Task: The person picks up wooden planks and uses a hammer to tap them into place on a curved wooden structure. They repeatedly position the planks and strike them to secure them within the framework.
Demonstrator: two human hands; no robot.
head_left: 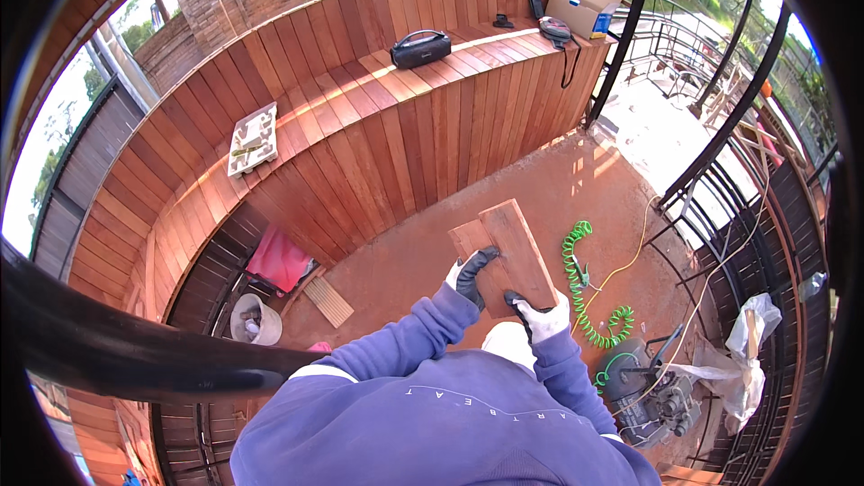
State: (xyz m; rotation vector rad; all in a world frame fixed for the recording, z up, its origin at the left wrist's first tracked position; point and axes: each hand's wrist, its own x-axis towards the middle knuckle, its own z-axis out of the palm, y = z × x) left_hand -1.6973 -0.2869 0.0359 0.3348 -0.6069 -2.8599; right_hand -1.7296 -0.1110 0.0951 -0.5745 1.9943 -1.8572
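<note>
Two short reddish-brown wooden boards are held in front of my body, lying against each other and partly overlapping. The longer board (520, 247) is on the right; the other board (470, 238) shows along its left side. My left hand (472, 279), in a white and dark work glove, grips the boards from the left with the thumb on top. My right hand (541, 313), gloved the same way, holds the longer board near its lower right corner. The fingers beneath the boards are hidden.
A curved wooden bench carries a black portable speaker (421, 49), a pale tray (254, 139) and a cardboard box (580, 9). A green coiled hose (576, 261) and a compressor (643, 396) lie right. A white bucket (256, 319) stands left, near a thick dark pole (135, 333).
</note>
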